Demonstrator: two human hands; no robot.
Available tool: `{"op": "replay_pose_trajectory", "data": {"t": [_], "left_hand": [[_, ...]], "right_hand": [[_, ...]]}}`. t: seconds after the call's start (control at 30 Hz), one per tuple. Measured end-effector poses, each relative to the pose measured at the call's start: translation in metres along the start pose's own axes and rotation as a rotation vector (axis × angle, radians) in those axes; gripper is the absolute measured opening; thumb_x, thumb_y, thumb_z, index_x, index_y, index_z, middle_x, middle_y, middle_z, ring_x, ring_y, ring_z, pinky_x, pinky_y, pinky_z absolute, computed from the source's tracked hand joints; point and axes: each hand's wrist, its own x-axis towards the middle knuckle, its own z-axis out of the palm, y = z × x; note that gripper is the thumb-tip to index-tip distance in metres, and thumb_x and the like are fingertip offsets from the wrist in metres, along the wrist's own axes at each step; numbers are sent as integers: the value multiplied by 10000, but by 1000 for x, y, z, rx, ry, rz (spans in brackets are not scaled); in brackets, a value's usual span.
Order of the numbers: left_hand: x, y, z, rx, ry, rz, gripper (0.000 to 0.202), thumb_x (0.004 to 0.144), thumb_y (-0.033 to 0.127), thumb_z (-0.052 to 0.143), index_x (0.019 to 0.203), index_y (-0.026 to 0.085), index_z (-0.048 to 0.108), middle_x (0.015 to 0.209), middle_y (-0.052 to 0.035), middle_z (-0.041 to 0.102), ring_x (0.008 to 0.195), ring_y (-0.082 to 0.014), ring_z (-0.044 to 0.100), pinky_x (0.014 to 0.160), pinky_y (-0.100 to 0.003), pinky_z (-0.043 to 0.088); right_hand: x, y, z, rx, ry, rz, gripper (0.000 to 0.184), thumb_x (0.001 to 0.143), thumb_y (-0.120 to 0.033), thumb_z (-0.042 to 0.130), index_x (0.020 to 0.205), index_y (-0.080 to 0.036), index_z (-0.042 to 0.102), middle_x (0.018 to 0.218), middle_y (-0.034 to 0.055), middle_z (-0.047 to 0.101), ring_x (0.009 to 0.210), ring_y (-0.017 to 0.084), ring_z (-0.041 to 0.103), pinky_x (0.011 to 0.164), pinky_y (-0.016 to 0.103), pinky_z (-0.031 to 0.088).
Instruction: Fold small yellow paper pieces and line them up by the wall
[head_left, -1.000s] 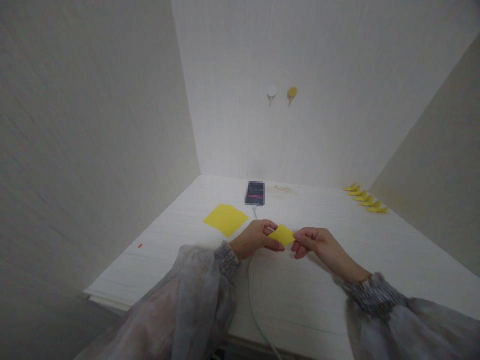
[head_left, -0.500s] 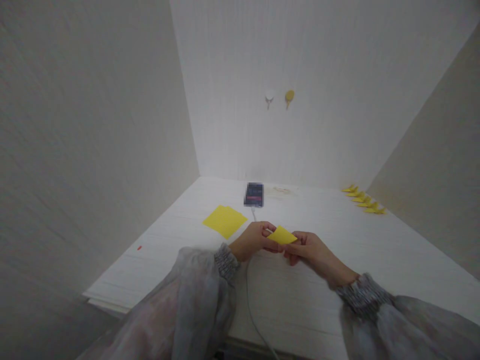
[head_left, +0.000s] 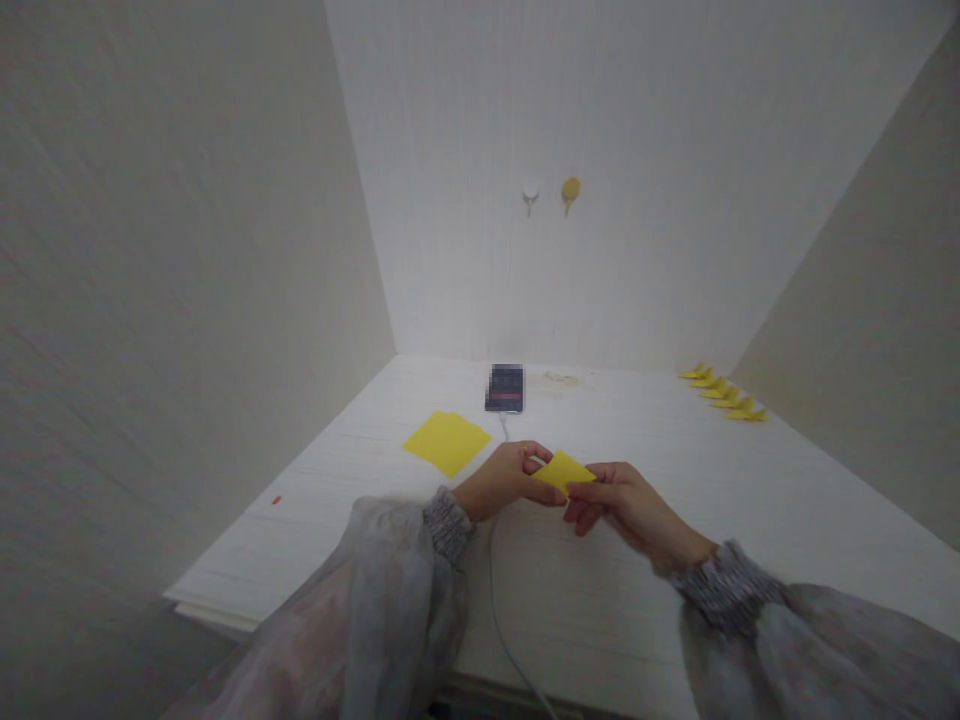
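Both hands have drawn closer together over the last second. The right hand, which a moment ago only met the far corner of the small yellow paper, has slid in along it, so its fingers now overlap the paper's right half and press down on the near edge. The left hand has hardly shifted; its thumb and forefinger are pinched shut on the left corner. The paper is held between the two hands just above the counter, not lying on it, and it looks flatter and narrower than before, more a folded wedge than an open square. My reading is that a crease is being closed or pressed, with the right fingers clamped on the paper to run the fold. Whether the fold is finished I cannot tell; the piece is too small.

A flat sheet of yellow paper lies on the counter to the left, beyond it a phone with its white cable trailing toward the person. A row of folded yellow pieces sits well apart at the far right corner. Two round wall hooks are fixed on the back wall.
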Motion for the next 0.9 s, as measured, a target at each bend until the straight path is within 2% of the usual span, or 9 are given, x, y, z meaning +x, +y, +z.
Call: {"op": "replay_pose_trajectory", "data": {"t": [0.13,0.33,0.7,0.83,0.9], "left_hand": [[1,-2,-3,30,3,17,493,451,202,741,884,108,524,755,-74,639,642,-143,594,630,-276,445],[-1,4,-1,-47,-49,1,485,444,174,742,864,111,507,745,-69,637,646,-140,599,637,-279,446],[-4,13,5,-72,-3,-55,517,393,195,759,842,118,514,676,-40,639,593,-135,595,612,-275,443],[-5,14,5,-49,-14,-73,506,409,187,757,846,125,510,675,-38,640,572,-125,588,585,-256,441],[-6,15,5,-43,-41,-75,497,413,176,755,844,127,512,667,-32,637,561,-119,584,572,-249,441]], "right_hand": [[0,-3,-1,67,-38,24,208,660,-322,600,649,-115,620,569,59,662,452,136,594,491,251,479],[-1,-5,-8,132,-126,65,281,696,-362,570,675,-85,612,581,99,668,475,170,615,504,298,485],[-11,-15,-18,73,-222,126,338,700,-426,541,691,-95,612,641,123,678,516,188,630,536,314,486],[-15,-22,-18,24,-178,115,379,717,-449,500,620,-103,620,601,131,663,489,185,617,520,300,481],[-15,-24,-17,0,-138,76,411,732,-474,467,656,-104,630,617,119,659,478,157,605,506,268,471]]}}
